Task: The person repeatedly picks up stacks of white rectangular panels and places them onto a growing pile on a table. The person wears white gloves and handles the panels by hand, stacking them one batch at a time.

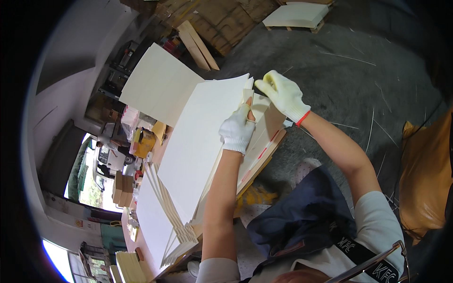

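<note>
Large white boards lie in a slanting, fanned stack on a table in front of me. My left hand, in a white knitted glove with a bare fingertip showing, is closed at the right edge of the boards. A narrow cream edge piece stands up beside its fingers. My right hand, in a white glove with yellowish fingertips and a red cuff, is just right of the far corner. Its fingers are curled together; whatever may be between them is hidden.
Another pale board leans out at the far left. Cartons and a yellow box stand left of the stack. A pallet of white sheets sits far right, thin strips litter the floor, and an orange-brown sack stands at right.
</note>
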